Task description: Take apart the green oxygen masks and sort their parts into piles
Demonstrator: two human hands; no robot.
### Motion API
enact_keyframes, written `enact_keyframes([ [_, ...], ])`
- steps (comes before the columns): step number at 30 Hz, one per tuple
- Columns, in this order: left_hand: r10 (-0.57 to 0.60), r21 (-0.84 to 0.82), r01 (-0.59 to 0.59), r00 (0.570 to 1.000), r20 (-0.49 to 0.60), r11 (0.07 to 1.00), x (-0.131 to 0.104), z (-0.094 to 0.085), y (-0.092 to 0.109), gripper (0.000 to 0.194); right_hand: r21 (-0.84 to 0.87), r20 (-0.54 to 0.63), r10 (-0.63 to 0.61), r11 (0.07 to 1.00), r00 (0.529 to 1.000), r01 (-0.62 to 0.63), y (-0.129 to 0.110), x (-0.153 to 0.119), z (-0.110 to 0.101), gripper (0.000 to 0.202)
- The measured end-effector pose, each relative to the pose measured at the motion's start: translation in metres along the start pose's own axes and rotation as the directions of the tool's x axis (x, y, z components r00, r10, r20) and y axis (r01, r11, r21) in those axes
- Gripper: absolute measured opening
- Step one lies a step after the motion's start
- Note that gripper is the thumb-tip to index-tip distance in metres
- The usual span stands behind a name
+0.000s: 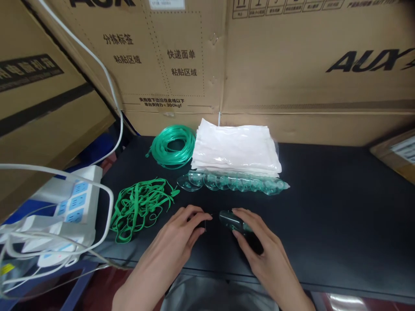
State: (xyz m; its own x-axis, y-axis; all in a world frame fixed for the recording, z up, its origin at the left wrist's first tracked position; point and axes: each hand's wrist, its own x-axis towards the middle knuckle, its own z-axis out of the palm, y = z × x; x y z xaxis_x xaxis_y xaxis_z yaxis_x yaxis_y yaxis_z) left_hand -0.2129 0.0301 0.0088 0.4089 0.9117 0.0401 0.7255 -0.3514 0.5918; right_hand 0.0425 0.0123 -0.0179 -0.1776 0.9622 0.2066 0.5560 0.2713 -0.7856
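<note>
My right hand (257,233) is closed around a clear green plastic mask (231,219) just above the black table. My left hand (186,229) is beside it, thumb and fingers curled toward each other; a thin, small piece seems to show at the fingertips, too fine to make out. Behind both hands lies a nested row of clear green plastic masks (240,182). Left of my left hand is a loose heap of green elastic straps (139,207).
A coil of green tubing (173,144) lies at the back beside a stack of white plastic bags (236,147). Cardboard boxes (275,86) stand behind the black table (324,216). At left are a white power strip (81,198) and loose white cables (112,203).
</note>
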Motion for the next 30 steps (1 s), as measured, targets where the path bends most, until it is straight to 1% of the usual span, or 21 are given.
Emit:
enact_keyframes([
  [3,0.004,-0.02,-0.005,0.999,-0.033,1.0,0.005,0.005,0.0,0.021,0.104,0.02,0.063,0.993,0.998,-0.064,-0.001,0.001,-0.004,0.035],
  [5,-0.002,-0.039,0.0,0.998,-0.055,0.999,0.008,0.005,0.002,0.021,0.179,0.041,0.119,0.976,0.992,-0.124,-0.003,0.001,-0.008,0.033],
  [7,-0.003,-0.079,-0.003,0.997,-0.076,0.997,0.01,0.004,0.006,0.022,0.22,0.069,0.163,0.96,0.984,-0.175,-0.004,0.0,-0.011,0.032],
  [10,0.012,-0.155,-0.027,0.995,-0.101,0.987,0.01,0.0,0.016,0.025,0.225,0.099,0.155,0.959,0.983,-0.174,-0.007,-0.001,-0.016,0.03],
  [12,0.038,-0.182,-0.057,0.994,-0.107,0.982,0.011,-0.001,0.023,0.026,0.225,0.117,0.142,0.96,0.983,-0.165,-0.009,-0.001,-0.018,0.032],
  [14,0.072,-0.18,-0.087,0.993,-0.089,0.98,0.012,-0.002,0.027,0.027,0.227,0.139,0.147,0.958,0.979,-0.176,-0.011,-0.001,-0.019,0.036],
  [16,0.099,-0.167,-0.104,0.994,-0.042,0.98,0.013,-0.002,0.028,0.026,0.227,0.159,0.156,0.955,0.975,-0.189,-0.013,0.0,-0.019,0.038],
  [18,0.108,-0.151,-0.105,0.994,0.013,0.983,0.015,-0.002,0.028,0.025,0.223,0.161,0.162,0.955,0.974,-0.196,-0.014,0.0,-0.018,0.038],
  [20,0.114,-0.143,-0.107,0.993,0.041,0.984,0.017,-0.002,0.027,0.024,0.223,0.153,0.159,0.956,0.975,-0.191,-0.015,0.001,-0.018,0.037],
  [24,0.109,-0.172,-0.101,0.993,0.039,0.98,0.02,-0.002,0.026,0.02,0.216,0.17,0.154,0.958,0.973,-0.189,-0.015,0.003,-0.02,0.036],
  [30,0.081,-0.195,-0.068,0.995,0.059,0.978,0.019,-0.007,0.029,0.022,0.245,0.207,0.122,0.954,0.971,-0.172,-0.017,0.008,-0.021,0.037],
])
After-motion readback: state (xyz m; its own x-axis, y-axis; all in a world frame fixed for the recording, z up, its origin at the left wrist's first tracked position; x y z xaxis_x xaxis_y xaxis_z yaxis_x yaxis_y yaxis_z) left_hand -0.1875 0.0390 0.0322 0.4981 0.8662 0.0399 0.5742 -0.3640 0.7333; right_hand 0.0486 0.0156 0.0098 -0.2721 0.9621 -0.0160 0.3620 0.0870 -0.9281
